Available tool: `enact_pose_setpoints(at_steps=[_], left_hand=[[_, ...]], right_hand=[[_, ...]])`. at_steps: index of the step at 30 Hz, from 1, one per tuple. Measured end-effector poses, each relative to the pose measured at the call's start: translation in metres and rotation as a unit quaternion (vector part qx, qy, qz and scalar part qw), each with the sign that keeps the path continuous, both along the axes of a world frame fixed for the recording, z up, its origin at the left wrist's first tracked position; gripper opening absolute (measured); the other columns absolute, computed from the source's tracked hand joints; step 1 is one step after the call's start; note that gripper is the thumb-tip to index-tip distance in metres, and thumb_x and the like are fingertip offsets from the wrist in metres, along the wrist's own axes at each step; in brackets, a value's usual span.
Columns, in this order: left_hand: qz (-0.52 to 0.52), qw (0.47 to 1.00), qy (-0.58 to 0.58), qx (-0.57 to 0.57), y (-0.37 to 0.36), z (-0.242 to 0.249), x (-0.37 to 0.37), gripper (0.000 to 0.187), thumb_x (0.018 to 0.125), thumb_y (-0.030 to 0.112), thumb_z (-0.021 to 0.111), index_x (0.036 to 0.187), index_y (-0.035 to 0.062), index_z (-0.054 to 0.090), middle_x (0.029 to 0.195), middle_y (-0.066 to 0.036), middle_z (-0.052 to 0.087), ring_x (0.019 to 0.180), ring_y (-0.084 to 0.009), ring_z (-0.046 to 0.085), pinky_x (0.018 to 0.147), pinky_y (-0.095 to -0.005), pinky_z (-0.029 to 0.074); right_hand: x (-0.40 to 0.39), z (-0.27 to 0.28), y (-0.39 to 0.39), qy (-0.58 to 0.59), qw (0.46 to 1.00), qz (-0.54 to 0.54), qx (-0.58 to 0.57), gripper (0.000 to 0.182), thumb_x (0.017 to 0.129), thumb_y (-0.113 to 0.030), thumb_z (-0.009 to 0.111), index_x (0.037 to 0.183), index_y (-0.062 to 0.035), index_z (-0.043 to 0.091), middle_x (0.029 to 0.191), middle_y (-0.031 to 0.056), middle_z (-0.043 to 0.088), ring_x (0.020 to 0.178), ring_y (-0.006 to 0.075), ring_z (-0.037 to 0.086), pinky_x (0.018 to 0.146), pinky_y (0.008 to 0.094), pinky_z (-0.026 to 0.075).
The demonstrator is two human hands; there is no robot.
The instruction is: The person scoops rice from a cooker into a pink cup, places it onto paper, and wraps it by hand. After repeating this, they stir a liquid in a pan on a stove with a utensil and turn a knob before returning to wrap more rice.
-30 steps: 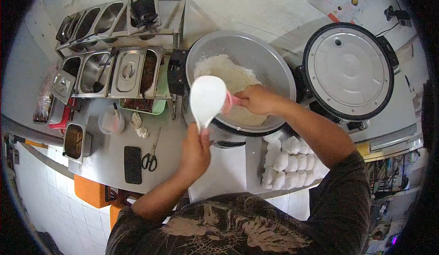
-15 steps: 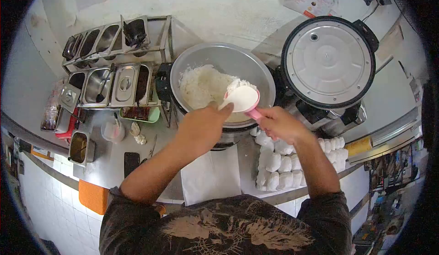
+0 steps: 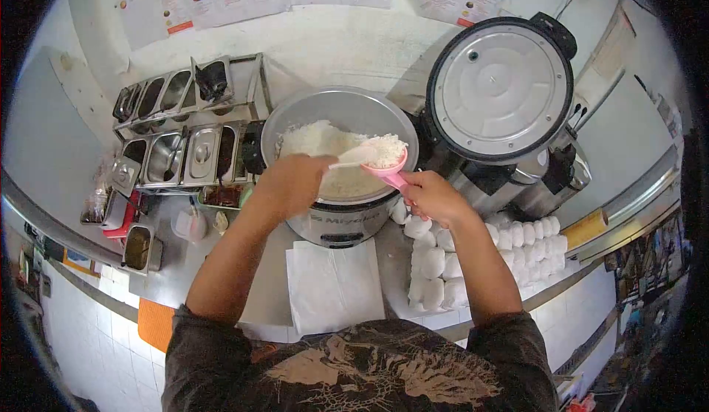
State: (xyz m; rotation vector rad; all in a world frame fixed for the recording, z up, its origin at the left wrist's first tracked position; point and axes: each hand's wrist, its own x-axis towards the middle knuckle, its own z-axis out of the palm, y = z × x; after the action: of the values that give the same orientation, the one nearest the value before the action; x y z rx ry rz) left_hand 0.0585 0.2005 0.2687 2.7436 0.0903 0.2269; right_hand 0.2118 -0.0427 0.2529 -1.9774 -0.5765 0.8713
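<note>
My left hand point(image 3: 295, 179) is closed on the handle of a white paddle point(image 3: 354, 155), whose blade lies against the rice in a pink scoop. My right hand point(image 3: 432, 196) grips the handle of that pink scoop point(image 3: 391, 173), which is heaped with white rice point(image 3: 387, 149). Both tools are over the right part of a large cooker point(image 3: 340, 224). Inside its grey metal pot point(image 3: 369, 105), more rice point(image 3: 314, 139) is piled toward the left and back.
The cooker's open round lid point(image 3: 495, 91) stands at the right. Metal food trays point(image 3: 166, 157) fill a rack on the left. Rows of white wrapped bundles point(image 3: 436, 264) lie at the front right. White sheets point(image 3: 332, 286) lie before the cooker. An orange cloth point(image 3: 155, 323) is at the lower left.
The view has shifted. The paddle has turned and moved left off the top of the scoop, so the heaped rice now shows. My left hand has moved left.
</note>
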Motion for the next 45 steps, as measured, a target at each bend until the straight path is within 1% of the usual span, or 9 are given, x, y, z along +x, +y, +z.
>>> enact_pose_setpoints(at_steps=[9, 13, 16, 22, 30, 34, 38, 41, 45], left_hand=[[0.048, 0.998, -0.009, 0.036, -0.039, -0.020, 0.021, 0.039, 0.096, 0.014, 0.047, 0.131, 0.0129, 0.063, 0.104, -0.023, 0.069, 0.100, -0.0386, 0.067, 0.087, -0.0512, 0.052], [0.044, 0.993, -0.076, 0.079, -0.031, -0.030, 0.036, 0.039, 0.094, 0.014, 0.048, 0.129, 0.0128, 0.065, 0.105, -0.023, 0.071, 0.102, -0.0386, 0.068, 0.086, -0.0508, 0.053], [0.106, 0.987, 0.005, 0.122, -0.011, -0.016, 0.048, 0.040, 0.092, 0.016, 0.051, 0.129, 0.0130, 0.065, 0.101, -0.025, 0.071, 0.102, -0.0402, 0.068, 0.087, -0.0506, 0.053], [-0.002, 0.995, -0.077, 0.060, -0.016, 0.003, 0.012, 0.040, 0.092, 0.015, 0.051, 0.130, 0.0123, 0.064, 0.106, -0.025, 0.070, 0.103, -0.0405, 0.068, 0.090, -0.0506, 0.052], [0.174, 0.980, -0.081, 0.051, -0.022, -0.020, 0.014, 0.040, 0.096, 0.021, 0.049, 0.133, 0.0094, 0.061, 0.110, -0.025, 0.069, 0.102, -0.0411, 0.067, 0.092, -0.0496, 0.052], [0.239, 0.951, -0.018, 0.194, -0.030, -0.032, -0.005, 0.040, 0.098, 0.032, 0.051, 0.129, 0.0104, 0.063, 0.115, -0.021, 0.067, 0.113, -0.0390, 0.061, 0.093, -0.0472, 0.052], [0.204, 0.943, -0.215, 0.151, -0.034, -0.047, -0.033, 0.034, 0.094, 0.026, 0.061, 0.122, 0.0081, 0.066, 0.113, -0.020, 0.065, 0.109, -0.0380, 0.060, 0.094, -0.0465, 0.050], [0.191, 0.962, -0.193, 0.017, -0.045, -0.101, -0.074, 0.035, 0.088, 0.021, 0.070, 0.120, 0.0074, 0.066, 0.111, -0.020, 0.066, 0.107, -0.0381, 0.061, 0.097, -0.0461, 0.049], [0.121, 0.992, 0.014, -0.020, -0.064, -0.264, -0.165, 0.041, 0.087, 0.026, 0.073, 0.126, 0.0155, 0.065, 0.133, -0.018, 0.056, 0.128, -0.0377, 0.049, 0.106, -0.0502, 0.042]], right_hand=[[-0.006, -0.031, 0.012, -0.181, 0.979, 0.082, 0.046, 0.029, 0.099, -0.012, 0.049, 0.120, -0.0056, 0.068, 0.069, -0.0027, 0.052, 0.054, 0.0079, 0.046, 0.046, 0.0276, 0.038], [-0.012, -0.030, 0.009, -0.145, 0.987, 0.064, 0.027, 0.031, 0.098, -0.012, 0.048, 0.122, -0.0066, 0.068, 0.069, -0.0024, 0.052, 0.055, 0.0083, 0.047, 0.046, 0.0283, 0.039], [-0.024, -0.017, 0.005, -0.107, 0.991, 0.075, 0.005, 0.031, 0.098, -0.012, 0.049, 0.122, -0.0070, 0.069, 0.069, -0.0025, 0.052, 0.055, 0.0082, 0.047, 0.046, 0.0282, 0.039], [-0.018, -0.006, 0.001, -0.051, 0.996, 0.064, 0.030, 0.027, 0.098, -0.014, 0.052, 0.117, -0.0080, 0.070, 0.069, -0.0033, 0.051, 0.055, 0.0080, 0.047, 0.044, 0.0273, 0.037], [-0.017, -0.012, -0.013, -0.044, 0.995, 0.068, 0.051, 0.023, 0.097, -0.014, 0.054, 0.110, -0.0058, 0.071, 0.069, -0.0030, 0.052, 0.052, 0.0067, 0.045, 0.041, 0.0255, 0.033], [-0.039, 0.002, -0.051, 0.007, 0.994, 0.073, 0.087, 0.040, 0.097, -0.011, 0.054, 0.135, -0.0030, 0.060, 0.073, -0.0022, 0.054, 0.051, 0.0050, 0.044, 0.040, 0.0237, 0.033], [-0.063, -0.043, -0.088, 0.090, 0.987, 0.104, 0.078, 0.050, 0.099, -0.014, 0.053, 0.148, -0.0045, 0.048, 0.077, -0.0011, 0.056, 0.053, 0.0056, 0.046, 0.045, 0.0228, 0.038], [-0.089, -0.114, -0.099, 0.064, 0.992, 0.103, 0.036, 0.053, 0.099, -0.014, 0.052, 0.151, -0.0079, 0.045, 0.081, 0.0043, 0.062, 0.053, 0.0123, 0.052, 0.052, 0.0278, 0.047], [-0.121, -0.200, -0.091, -0.261, 0.953, 0.141, 0.065, 0.058, 0.095, -0.012, 0.055, 0.152, -0.0137, 0.044, 0.088, 0.0116, 0.063, 0.067, 0.0243, 0.061, 0.064, 0.0372, 0.053]])
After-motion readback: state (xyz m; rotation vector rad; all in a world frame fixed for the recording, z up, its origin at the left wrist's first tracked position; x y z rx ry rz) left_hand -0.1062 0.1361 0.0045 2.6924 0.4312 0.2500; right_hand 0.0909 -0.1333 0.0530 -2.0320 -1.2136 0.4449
